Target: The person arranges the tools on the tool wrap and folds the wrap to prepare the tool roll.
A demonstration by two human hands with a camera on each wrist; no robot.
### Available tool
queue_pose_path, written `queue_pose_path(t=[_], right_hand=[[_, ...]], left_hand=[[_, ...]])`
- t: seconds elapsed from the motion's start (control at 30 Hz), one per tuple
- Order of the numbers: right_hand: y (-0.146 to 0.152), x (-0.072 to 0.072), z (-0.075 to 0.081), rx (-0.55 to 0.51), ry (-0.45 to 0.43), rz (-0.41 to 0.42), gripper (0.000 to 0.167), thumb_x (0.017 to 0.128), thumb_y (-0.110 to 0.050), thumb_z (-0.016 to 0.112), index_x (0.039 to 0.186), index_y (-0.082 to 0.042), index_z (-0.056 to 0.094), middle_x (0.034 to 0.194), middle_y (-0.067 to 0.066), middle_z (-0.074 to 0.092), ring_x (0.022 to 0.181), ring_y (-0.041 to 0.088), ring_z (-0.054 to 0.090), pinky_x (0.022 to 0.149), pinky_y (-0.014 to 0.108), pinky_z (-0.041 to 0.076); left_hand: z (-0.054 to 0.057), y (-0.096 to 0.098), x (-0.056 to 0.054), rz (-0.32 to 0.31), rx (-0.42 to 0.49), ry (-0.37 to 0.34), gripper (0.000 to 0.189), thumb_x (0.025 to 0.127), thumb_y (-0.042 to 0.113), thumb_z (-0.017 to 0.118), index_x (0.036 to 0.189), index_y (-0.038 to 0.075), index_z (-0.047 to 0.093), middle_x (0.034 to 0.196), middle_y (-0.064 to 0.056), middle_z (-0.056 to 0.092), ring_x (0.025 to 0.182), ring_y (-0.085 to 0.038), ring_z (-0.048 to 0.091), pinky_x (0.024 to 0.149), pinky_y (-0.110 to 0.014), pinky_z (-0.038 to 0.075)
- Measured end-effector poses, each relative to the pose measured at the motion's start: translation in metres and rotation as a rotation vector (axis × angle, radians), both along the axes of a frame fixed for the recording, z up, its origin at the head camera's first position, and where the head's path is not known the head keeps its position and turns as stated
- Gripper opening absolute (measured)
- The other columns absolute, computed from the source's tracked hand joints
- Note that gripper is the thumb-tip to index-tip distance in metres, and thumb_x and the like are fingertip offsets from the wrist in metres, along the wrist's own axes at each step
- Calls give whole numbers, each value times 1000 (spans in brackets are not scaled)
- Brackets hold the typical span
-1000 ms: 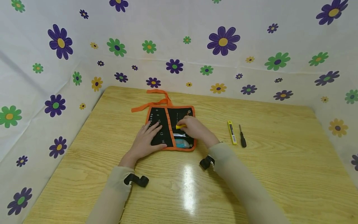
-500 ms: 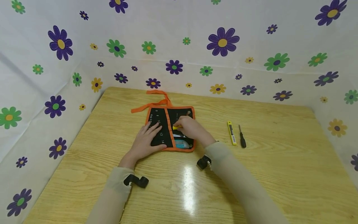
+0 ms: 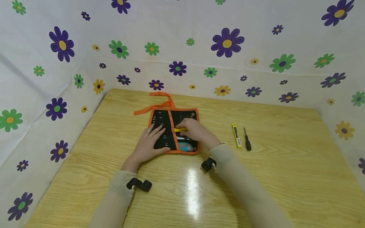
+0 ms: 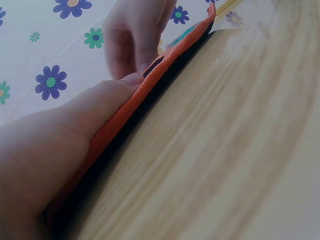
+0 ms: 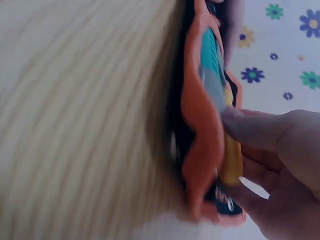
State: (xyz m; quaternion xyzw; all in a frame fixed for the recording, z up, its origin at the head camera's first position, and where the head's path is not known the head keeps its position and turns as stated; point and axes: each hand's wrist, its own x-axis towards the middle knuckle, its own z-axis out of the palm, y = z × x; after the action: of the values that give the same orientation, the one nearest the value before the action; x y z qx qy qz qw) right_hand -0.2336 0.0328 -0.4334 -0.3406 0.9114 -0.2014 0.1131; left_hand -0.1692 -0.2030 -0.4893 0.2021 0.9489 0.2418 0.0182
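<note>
The tool roll (image 3: 178,115) lies spread on the counter (image 3: 279,158), left of its middle, the ties (image 3: 146,110) running out behind. The person's left hand (image 3: 146,141) rests on the roll's left half. The right hand (image 3: 195,129) is over the right half, a handle (image 3: 179,130) between its fingers, the handle's left end at the middle band (image 3: 172,125). Just in front of it lies a second tool (image 3: 183,138), then a third tool (image 3: 185,147) by the near edge. Over to the right, apart from the roll, I see a case (image 3: 236,136) and, just right of it, a screwdriver (image 3: 247,141). Cloth (image 3: 185,22) hangs behind the counter and along both sides.
</note>
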Motion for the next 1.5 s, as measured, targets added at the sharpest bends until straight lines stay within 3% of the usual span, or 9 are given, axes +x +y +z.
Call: queue_pose_path(t=[0.13, 0.37, 1.03, 1.5], right_hand=[[19, 2, 1, -28, -21, -57, 30, 91, -5, 64, 121, -2, 65, 116, 12, 61, 108, 26, 56, 90, 36, 49], [35, 5, 1, -121, -34, -114, 22, 90, 3, 62, 111, 2, 68, 104, 14, 63, 93, 25, 61, 80, 35, 53], [28, 2, -5, -142, 5, -42, 22, 91, 4, 60, 110, 0, 68, 103, 11, 65, 91, 22, 60, 80, 32, 52], [17, 4, -6, -34, 111, -29, 22, 93, -7, 62, 114, -9, 68, 108, 5, 64, 96, 19, 62, 83, 32, 52]], left_hand=[[0, 1, 0, -4, -2, -2, 88, 82, 64, 61, 151, 18, 32, 157, -1, 23, 145, -31, 6, 116, -46, 1], [0, 0, -1, -5, -6, 7, 88, 82, 63, 62, 151, 17, 32, 157, -2, 23, 145, -31, 6, 116, -46, 0], [-3, -1, 0, -7, 35, -4, 89, 81, 68, 59, 151, 20, 32, 155, 4, 27, 145, -30, 3, 115, -49, -1], [-3, 0, -1, -4, 45, -3, 89, 81, 66, 61, 151, 21, 31, 155, 5, 27, 145, -32, 4, 115, -50, 0]])
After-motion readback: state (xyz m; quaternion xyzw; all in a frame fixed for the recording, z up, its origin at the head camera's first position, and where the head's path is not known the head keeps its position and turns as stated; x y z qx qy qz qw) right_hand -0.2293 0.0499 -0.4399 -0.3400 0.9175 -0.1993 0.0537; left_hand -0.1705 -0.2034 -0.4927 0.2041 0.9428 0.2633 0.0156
